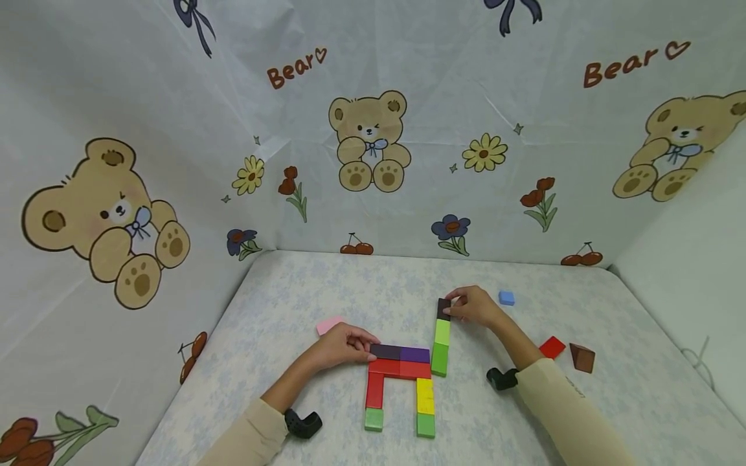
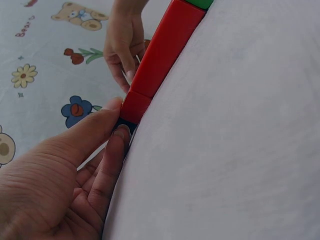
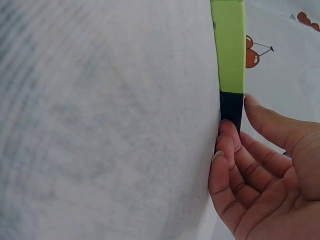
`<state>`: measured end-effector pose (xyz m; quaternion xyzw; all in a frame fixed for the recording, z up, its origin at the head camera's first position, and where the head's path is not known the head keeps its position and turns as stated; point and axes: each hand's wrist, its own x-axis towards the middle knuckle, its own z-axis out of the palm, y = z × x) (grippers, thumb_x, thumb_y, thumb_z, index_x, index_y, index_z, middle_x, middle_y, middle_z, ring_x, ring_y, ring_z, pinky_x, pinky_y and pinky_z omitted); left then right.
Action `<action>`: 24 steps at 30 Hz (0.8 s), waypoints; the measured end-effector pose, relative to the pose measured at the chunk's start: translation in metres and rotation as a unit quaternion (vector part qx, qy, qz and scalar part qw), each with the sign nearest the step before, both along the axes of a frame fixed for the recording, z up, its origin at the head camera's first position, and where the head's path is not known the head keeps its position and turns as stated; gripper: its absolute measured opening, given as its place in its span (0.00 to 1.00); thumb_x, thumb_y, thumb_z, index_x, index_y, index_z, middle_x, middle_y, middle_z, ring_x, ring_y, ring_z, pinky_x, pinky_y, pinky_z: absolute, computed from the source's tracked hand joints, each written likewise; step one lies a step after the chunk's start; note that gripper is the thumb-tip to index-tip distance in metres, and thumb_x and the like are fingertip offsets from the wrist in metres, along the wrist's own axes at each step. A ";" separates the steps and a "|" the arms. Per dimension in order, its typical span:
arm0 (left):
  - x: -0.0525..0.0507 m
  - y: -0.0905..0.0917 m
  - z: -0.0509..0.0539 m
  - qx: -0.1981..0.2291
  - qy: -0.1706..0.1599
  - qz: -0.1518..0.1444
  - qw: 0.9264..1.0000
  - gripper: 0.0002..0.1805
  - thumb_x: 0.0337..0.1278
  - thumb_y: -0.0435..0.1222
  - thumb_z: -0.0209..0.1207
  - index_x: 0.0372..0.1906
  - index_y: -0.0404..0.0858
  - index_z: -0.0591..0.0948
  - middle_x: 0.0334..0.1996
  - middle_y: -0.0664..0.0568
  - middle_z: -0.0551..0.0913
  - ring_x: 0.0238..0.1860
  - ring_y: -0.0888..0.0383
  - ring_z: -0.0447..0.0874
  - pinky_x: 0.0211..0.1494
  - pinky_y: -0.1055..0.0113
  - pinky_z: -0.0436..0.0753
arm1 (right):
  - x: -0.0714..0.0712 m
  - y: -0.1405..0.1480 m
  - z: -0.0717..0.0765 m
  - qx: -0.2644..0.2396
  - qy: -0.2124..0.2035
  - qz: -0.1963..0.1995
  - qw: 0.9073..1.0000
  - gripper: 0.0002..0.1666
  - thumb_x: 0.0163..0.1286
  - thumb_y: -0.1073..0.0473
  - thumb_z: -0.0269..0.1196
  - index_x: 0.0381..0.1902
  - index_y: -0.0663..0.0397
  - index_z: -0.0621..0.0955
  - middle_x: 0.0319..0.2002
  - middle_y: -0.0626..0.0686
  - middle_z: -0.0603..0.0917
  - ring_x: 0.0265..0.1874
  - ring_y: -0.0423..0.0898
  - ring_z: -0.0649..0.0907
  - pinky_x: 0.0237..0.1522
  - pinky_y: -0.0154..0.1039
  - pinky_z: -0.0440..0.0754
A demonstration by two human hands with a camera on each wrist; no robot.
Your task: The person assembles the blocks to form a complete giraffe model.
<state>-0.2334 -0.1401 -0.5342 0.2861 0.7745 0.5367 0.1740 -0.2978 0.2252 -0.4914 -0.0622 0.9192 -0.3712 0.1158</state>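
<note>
Red-brown lettering (image 1: 291, 70) on the white backdrop (image 1: 443, 71) reads "Bear", a heart beside it, at 11 o'clock and again at 1; small marks on the right sleeve (image 1: 574, 388) are too tiny to read. The left hand (image 1: 344, 346) pinches the left end of a dark block (image 1: 386, 352), which lies at its 3 o'clock, touching a purple block (image 1: 415, 355) and topping the red row (image 1: 384, 368). The right hand (image 1: 474, 307) has thumb and fingers clamped on a black block (image 1: 444, 309) at its 9 o'clock, end to end with a light-green block (image 1: 442, 332) at 6. Patterned tabletop (image 1: 262, 310) stretches from the black block to the far edge at 12; a blue block (image 1: 506, 298) sits near the right hand, at 1.
</note>
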 end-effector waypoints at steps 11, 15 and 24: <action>0.000 0.000 0.001 0.001 0.004 0.001 1.000 0.15 0.56 0.35 0.74 0.50 0.42 0.89 0.31 0.54 0.86 0.31 0.62 0.84 0.39 0.68 0.83 | 0.021 0.014 0.015 0.010 0.052 -0.013 0.999 0.30 0.75 0.52 0.64 0.64 0.70 0.76 0.36 0.58 0.88 0.32 0.51 0.85 0.32 0.42 0.82; -0.001 0.000 0.000 0.012 0.005 -0.006 1.000 0.15 0.56 0.35 0.73 0.50 0.42 0.89 0.31 0.54 0.86 0.32 0.61 0.85 0.40 0.67 0.83 | 0.034 0.030 0.025 0.012 0.089 -0.020 0.996 0.28 0.74 0.52 0.65 0.62 0.69 0.78 0.37 0.58 0.87 0.34 0.54 0.84 0.32 0.41 0.79; -0.002 0.000 -0.004 0.017 0.004 -0.006 1.000 0.15 0.56 0.35 0.73 0.50 0.43 0.89 0.32 0.53 0.86 0.32 0.59 0.85 0.40 0.67 0.84 | 0.066 0.057 0.040 0.031 0.158 -0.035 0.986 0.26 0.73 0.49 0.66 0.58 0.65 0.82 0.42 0.59 0.87 0.40 0.53 0.84 0.36 0.41 0.81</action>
